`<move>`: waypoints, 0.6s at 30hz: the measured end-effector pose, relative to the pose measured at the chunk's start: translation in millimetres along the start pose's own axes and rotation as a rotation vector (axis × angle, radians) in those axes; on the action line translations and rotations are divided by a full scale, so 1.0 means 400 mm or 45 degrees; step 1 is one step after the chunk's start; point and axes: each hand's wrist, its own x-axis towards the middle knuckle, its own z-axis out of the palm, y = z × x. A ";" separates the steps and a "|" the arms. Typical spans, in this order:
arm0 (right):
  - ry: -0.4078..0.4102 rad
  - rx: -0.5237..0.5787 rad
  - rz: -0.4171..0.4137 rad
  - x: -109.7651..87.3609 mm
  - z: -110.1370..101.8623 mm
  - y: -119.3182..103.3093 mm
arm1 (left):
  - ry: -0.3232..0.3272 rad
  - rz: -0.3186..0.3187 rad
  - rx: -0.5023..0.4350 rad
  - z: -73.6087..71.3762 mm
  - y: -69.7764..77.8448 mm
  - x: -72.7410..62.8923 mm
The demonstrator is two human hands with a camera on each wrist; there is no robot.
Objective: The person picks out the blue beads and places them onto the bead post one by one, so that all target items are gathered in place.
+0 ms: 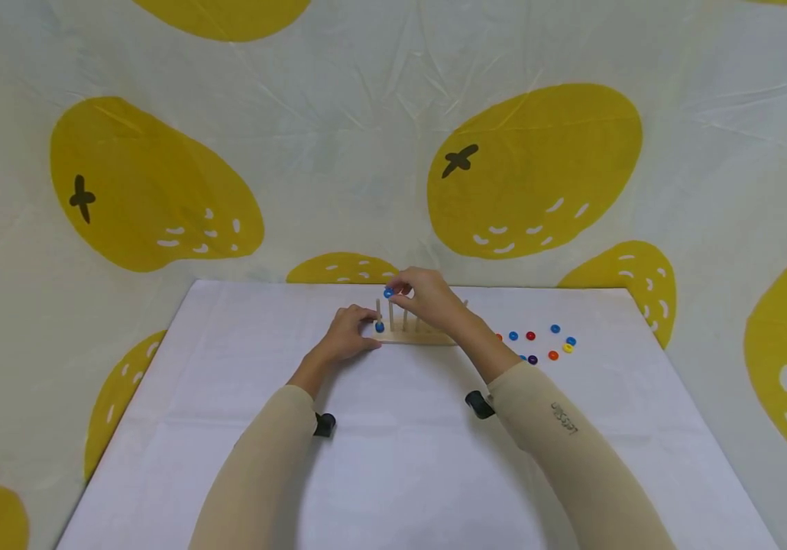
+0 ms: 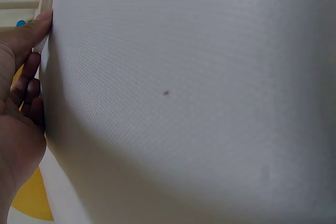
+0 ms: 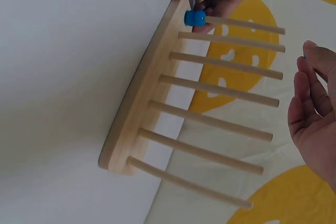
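A wooden peg board (image 3: 142,98) with a row of several upright pegs stands near the table's far edge. Blue beads (image 3: 194,18) sit at the bottom of its leftmost peg. My left hand (image 1: 348,334) grips the board's left end, thumb on the front side and fingers behind, as the left wrist view also shows in part. Between thumb and fingertips, my right hand (image 1: 428,298) pinches a blue bead (image 1: 389,293) by the top of the second peg from the left. In the right wrist view that bead is nearly hidden by the fingers.
Right of the board, loose beads lie scattered on the white table (image 1: 393,443), among them a red bead (image 1: 530,336), a yellow bead (image 1: 568,348) and a dark purple bead (image 1: 533,360). A patterned cloth (image 1: 338,153) hangs behind the table.
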 end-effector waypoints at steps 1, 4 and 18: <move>-0.002 0.004 -0.002 0.004 0.005 -0.001 | -0.002 0.001 0.001 0.000 -0.001 0.000; -0.008 -0.007 -0.008 0.013 0.016 -0.004 | 0.001 0.007 0.001 0.000 -0.002 0.000; -0.075 -0.032 0.048 0.031 0.052 -0.008 | 0.014 0.026 -0.010 0.001 -0.007 0.004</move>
